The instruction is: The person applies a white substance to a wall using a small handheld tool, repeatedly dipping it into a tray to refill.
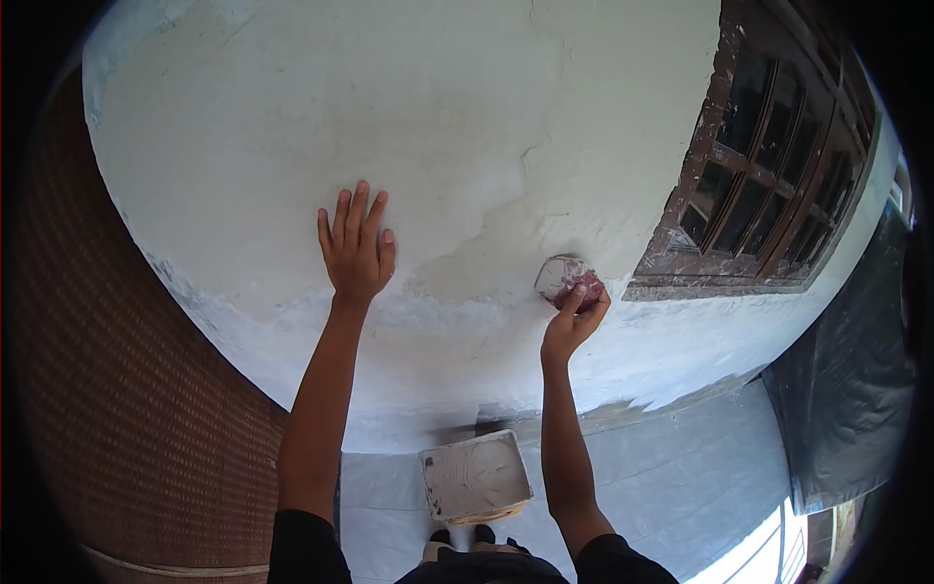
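Note:
My left hand [356, 245] lies flat against the pale wall [409, 127], its fingers spread and nothing in it. To the right, my right hand [574, 321] pinches a small flat maroon putty scraper [572, 279], with the thumb on the near side. White putty smears most of the scraper's face, which is at the wall surface just left of the window corner. Below and between my arms stands a square tub [477, 475] of off-white putty with a crusted rim.
A brown-framed window [759, 165] with several panes is set in the wall at right. Woven matting [136, 389] fills the left side. Grey sheeting [662, 477] covers the floor, and a black sheet [846, 360] hangs at far right. My feet [484, 534] are just behind the tub.

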Available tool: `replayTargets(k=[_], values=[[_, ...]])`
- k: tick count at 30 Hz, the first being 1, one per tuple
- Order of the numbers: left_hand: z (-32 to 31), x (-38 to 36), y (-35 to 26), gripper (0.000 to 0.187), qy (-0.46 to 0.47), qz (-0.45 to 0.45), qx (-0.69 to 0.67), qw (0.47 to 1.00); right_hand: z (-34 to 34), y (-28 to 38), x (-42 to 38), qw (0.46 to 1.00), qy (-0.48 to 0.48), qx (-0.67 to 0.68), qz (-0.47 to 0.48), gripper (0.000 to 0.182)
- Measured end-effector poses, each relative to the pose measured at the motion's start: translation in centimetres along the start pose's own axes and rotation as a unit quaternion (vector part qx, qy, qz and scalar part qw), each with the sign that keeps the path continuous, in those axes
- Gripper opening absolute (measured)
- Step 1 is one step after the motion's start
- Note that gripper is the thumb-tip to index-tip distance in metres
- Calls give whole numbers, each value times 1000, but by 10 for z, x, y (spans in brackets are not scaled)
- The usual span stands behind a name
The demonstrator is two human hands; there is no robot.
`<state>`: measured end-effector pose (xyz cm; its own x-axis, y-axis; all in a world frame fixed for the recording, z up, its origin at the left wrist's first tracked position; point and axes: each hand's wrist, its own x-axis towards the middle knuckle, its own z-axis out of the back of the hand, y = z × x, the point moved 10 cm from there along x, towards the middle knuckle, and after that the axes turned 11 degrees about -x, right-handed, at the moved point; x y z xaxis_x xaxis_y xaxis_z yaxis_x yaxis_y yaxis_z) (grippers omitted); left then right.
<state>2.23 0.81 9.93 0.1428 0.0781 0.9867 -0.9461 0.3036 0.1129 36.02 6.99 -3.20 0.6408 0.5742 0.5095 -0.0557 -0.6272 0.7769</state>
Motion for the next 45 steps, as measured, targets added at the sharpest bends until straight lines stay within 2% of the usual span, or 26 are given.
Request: replayTargets(k=[2, 4, 5, 6, 8, 9, 10, 12, 14, 16, 18, 20, 21, 22, 24, 25, 27, 29, 30, 31, 32, 36, 38, 40, 42, 45], values=[[0, 0, 0, 45, 3, 4, -1, 1000, -6, -2, -8, 998, 36, 55, -14, 26], [-1, -1, 1, 45, 5, 9, -6, 1000, -29, 15, -29, 974, 114, -111, 164, 26], [-1, -1, 1, 45, 2, 8, -9, 1000, -37, 26, -43, 933, 126, -205, 268, 26], [-1, -2, 1, 45, -1, 6, -12, 1000, -36, 29, -40, 932, 124, -209, 269, 26], [-2, -2, 0, 45, 1, 6, -10, 1000, -10, 2, -12, 988, 37, -139, 55, 27], [-2, -1, 0, 45, 5, 7, -5, 1000, 2, -10, -5, 999, 0, -13, -47, 29], [-1, -1, 1, 45, 2, 7, -4, 1000, 17, 0, -1, 997, -60, -46, 2, 29], [-3, -1, -3, 44, 18, -3, 3, 1000, 6, 5, -11, 1000, -5, 5, 6, 28], [-3, -2, -2, 44, 17, 0, -5, 1000, -25, 6, -38, 990, 107, -33, 90, 28], [-4, -2, -1, 44, 25, 2, -12, 1000, -51, 29, -65, 941, 165, -167, 243, 28], [-4, -2, -1, 44, 27, 0, -15, 1000, -53, 30, -59, 922, 157, -225, 272, 25], [-4, -2, -1, 44, 27, -2, -16, 1000, -16, 3, -17, 988, 55, -133, 62, 27], [-3, -2, -3, 44, 24, 1, -15, 1000, 3, -3, -4, 999, -8, -39, -1, 33], [-3, -1, -3, 45, 21, 5, -14, 1000, 28, -9, 6, 995, -77, -52, -29, 37], [-4, -2, -3, 45, 19, 7, -18, 1000, 46, -11, 6, 992, -126, -10, -26, 36], [-4, -2, -2, 45, 18, 8, -23, 1000, 33, 5, -5, 994, -99, -50, -3, 35], [-4, -1, -1, 45, 17, 9, -27, 999, -20, 13, -45, 997, 56, -43, 33, 28], [-3, -2, -2, 45, 17, 10, -36, 999, -69, 27, -102, 954, 196, -118, 196, 25], [-3, -2, -1, 45, 22, 10, -35, 999, -87, 44, -127, 903, 230, -192, 307, 26], [-4, -2, 0, 45, 27, 8, -33, 999, -101, 57, -139, 865, 274, -220, 358, 25], [-3, -2, 0, 45, 27, 8, -35, 999, -102, 53, -135, 865, 273, -222, 357, 25], [-2, -3, -2, 45, 23, 4, -37, 999, -25, 9, -34, 988, 50, -120, 80, 29], [-1, -4, -3, 45, 22, 4, -42, 999, 34, -21, 1, 995, -93, 7, -32, 33], [-1, -4, -3, 46, 20, 9, -47, 999, 91, -47, 14, 972, -219, -8, -81, 36], [0, -4, -4, 46, 15, 7, -42, 999, 99, -49, 12, 975, -213, 5, -63, 34], [-3, -4, -4, 46, 17, 5, -39, 999, 26, -7, -24, 999, -27, -36, 22, 29]])
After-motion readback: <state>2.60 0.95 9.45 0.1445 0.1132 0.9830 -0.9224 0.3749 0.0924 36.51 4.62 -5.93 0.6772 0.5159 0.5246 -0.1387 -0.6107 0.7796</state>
